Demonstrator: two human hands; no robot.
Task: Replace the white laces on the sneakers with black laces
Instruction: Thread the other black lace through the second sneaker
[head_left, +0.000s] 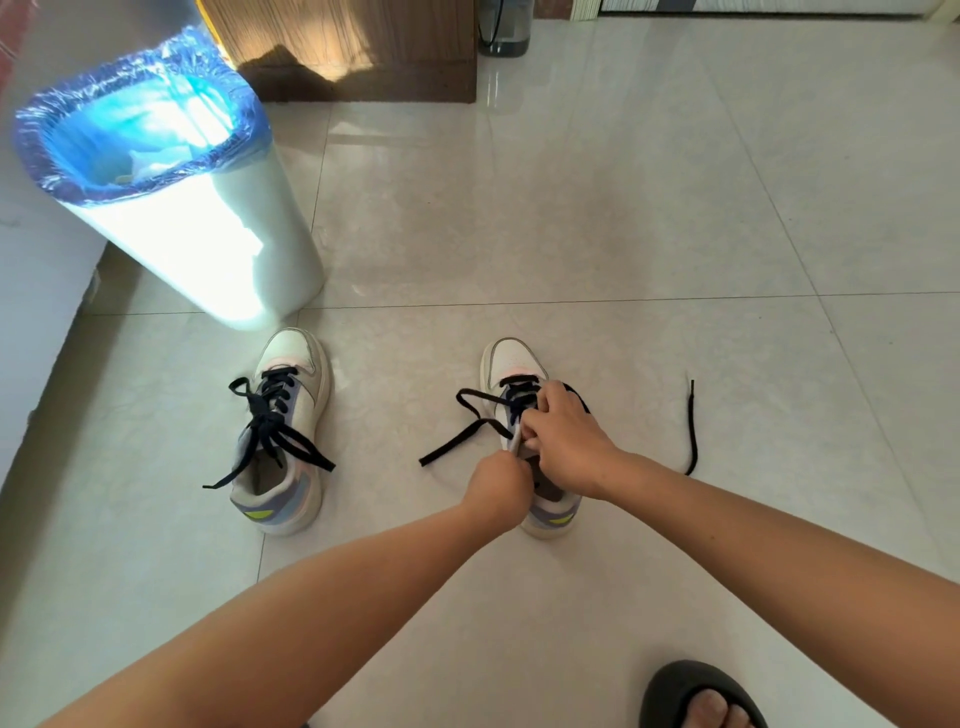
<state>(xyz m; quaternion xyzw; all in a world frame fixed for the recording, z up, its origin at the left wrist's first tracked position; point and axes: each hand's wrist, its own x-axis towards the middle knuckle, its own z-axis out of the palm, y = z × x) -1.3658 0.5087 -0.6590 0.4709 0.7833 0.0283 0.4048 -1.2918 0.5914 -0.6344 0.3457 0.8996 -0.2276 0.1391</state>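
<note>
Both grips are closed tight at the right sneaker on the floor: the left hand pinches its pale tongue, while the right hand, fingers curled, works the black lace at the eyelets. Both forearms reach straight forward. Well apart to the left stands the other sneaker, already black-laced.

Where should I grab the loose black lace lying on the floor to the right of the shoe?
Pinch the black lace near its far tip, coming down from above. That end lies free on bare floor, away from the right hand and the sneaker.

Glossy tiled floor under two sneakers, white bin, black slipper
</note>
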